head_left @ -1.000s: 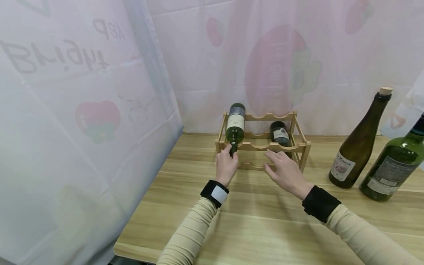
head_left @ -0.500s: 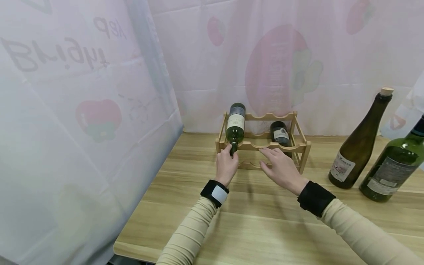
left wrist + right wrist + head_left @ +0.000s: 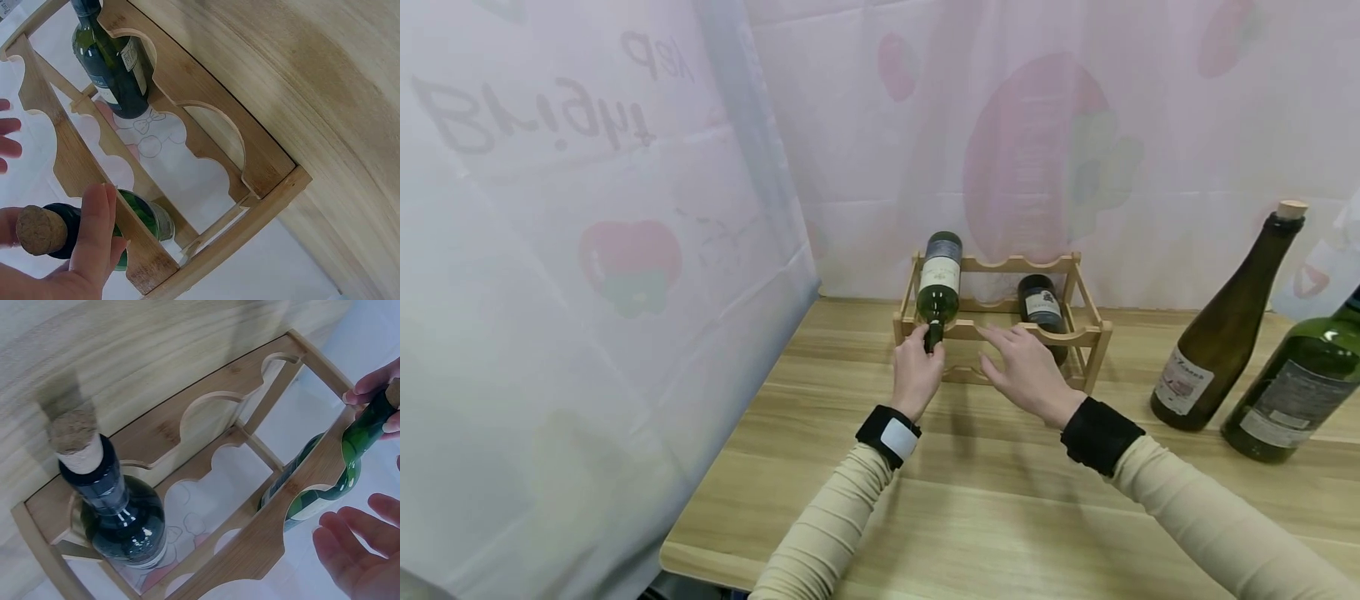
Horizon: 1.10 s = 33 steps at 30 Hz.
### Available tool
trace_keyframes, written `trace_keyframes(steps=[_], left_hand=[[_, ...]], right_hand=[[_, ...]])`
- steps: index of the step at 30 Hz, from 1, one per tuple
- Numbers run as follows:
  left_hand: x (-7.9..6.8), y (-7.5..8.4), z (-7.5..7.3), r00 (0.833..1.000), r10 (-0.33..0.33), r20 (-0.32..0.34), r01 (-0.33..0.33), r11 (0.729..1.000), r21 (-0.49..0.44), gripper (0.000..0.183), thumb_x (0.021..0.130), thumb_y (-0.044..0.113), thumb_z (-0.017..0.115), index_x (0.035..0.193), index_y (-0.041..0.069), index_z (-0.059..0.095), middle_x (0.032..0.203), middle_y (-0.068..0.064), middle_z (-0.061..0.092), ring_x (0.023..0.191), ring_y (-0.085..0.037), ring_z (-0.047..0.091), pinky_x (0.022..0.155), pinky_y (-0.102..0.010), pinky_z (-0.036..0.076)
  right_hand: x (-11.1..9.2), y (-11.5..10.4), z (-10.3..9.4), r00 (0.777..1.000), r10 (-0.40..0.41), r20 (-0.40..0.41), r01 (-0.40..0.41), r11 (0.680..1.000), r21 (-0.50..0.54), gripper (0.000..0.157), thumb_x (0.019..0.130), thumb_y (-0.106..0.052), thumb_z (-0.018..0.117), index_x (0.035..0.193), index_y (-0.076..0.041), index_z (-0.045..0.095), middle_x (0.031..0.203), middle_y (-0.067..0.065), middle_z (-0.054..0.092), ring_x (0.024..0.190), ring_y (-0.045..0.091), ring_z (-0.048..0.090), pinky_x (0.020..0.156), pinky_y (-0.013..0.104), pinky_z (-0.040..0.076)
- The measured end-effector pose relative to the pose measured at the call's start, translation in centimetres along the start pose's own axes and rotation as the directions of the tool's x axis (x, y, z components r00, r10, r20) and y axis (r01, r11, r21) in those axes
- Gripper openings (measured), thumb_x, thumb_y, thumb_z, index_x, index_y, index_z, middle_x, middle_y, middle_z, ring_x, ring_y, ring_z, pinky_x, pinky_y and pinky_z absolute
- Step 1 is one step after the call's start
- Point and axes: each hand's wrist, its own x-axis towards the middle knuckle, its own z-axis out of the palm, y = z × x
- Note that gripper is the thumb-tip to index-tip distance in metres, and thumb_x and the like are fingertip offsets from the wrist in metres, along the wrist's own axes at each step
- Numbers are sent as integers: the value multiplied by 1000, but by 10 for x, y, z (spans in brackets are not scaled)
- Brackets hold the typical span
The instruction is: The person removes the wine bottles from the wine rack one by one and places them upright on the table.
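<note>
A green wine bottle (image 3: 941, 273) with a pale label lies in the left top slot of the wooden wine rack (image 3: 1082, 337), its neck toward me. My left hand (image 3: 917, 373) grips that neck, and its cork (image 3: 41, 230) shows between thumb and fingers in the left wrist view. My right hand (image 3: 1028, 377) hovers at the rack's front rail, fingers extended and holding nothing; whether a fingertip touches the rail is unclear. A darker corked bottle (image 3: 128, 519) lies in the lower right slot, partly behind the front rail in the head view.
Two bottles stand upright on the wooden table (image 3: 820, 467) at the right: a tall brown corked one (image 3: 1213, 346) and a wide green one (image 3: 1288, 396), cut by the frame edge. A printed curtain (image 3: 850, 150) hangs behind the rack and along the left side.
My right hand has shifted left along the front rail, toward the left hand. The left hand keeps its hold on the bottle neck, and the bottle stays in its slot.
</note>
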Motion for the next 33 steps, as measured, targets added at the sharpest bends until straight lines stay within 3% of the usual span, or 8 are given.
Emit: trace_keyframes(steps=[5, 7, 13, 20, 23, 27, 29, 33], left_hand=[[3, 1, -1, 994, -101, 39, 105, 988, -116, 37, 91, 8, 57, 126, -4, 56, 113, -20, 67, 91, -26, 69, 72, -33, 57], [6, 1, -3, 980, -176, 93, 194, 950, -245, 38, 91, 7, 56, 127, -4, 53, 113, -21, 64, 89, -24, 68, 75, -37, 58], [13, -3, -8, 897, -329, 295, 442, 693, -570, 41, 93, 7, 56, 130, -7, 46, 99, -18, 65, 67, -13, 66, 80, -40, 60], [19, -9, -8, 844, -322, 428, 536, 490, -687, 34, 98, 8, 53, 123, -14, 51, 81, -9, 64, 64, -10, 66, 68, -22, 58], [21, -11, -7, 835, -326, 444, 550, 465, -693, 32, 99, 9, 53, 121, -14, 54, 79, -10, 64, 64, -11, 67, 68, -22, 58], [21, -12, -6, 840, -311, 445, 543, 479, -690, 30, 98, 10, 54, 117, -13, 57, 84, -12, 65, 71, -14, 69, 71, -24, 59], [21, -13, -5, 846, -297, 443, 533, 482, -695, 29, 98, 9, 54, 117, -13, 57, 84, -13, 65, 74, -16, 69, 72, -24, 59], [19, -15, -3, 859, -272, 433, 511, 468, -721, 30, 98, 8, 54, 118, -15, 55, 84, -12, 65, 75, -15, 69, 74, -25, 59]], right_hand=[[9, -2, 3, 1000, 6, 18, -6, 1000, 21, 38, 91, -15, 64, 125, 2, 61, 123, 23, 64, 107, 37, 60, 89, 47, 51], [13, -3, 5, 999, 14, 32, -15, 1000, 28, 37, 91, -15, 64, 123, 2, 62, 121, 23, 65, 107, 37, 59, 89, 48, 51], [26, -2, 10, 991, 91, 95, -98, 993, 66, 37, 95, -19, 58, 126, 0, 60, 124, 21, 63, 116, 37, 54, 92, 49, 50], [35, 2, 19, 985, 137, 106, -145, 987, 72, 37, 94, -20, 60, 126, -1, 61, 126, 22, 62, 113, 38, 56, 87, 51, 51], [39, 3, 21, 976, 171, 132, -183, 979, 85, 39, 94, -23, 61, 127, -1, 60, 112, 22, 67, 97, 38, 60, 75, 45, 51], [47, 4, 22, 945, 258, 200, -289, 946, 149, 46, 97, -29, 56, 132, 1, 55, 90, 22, 66, 70, 34, 56, 63, 37, 42], [51, 6, 23, 922, 307, 236, -355, 914, 196, 50, 98, -32, 53, 134, 3, 52, 94, 23, 66, 73, 34, 58, 67, 39, 46], [56, 10, 27, 879, 380, 288, -454, 850, 267, 55, 98, -39, 52, 134, 4, 52, 120, 24, 63, 104, 35, 62, 90, 47, 50]])
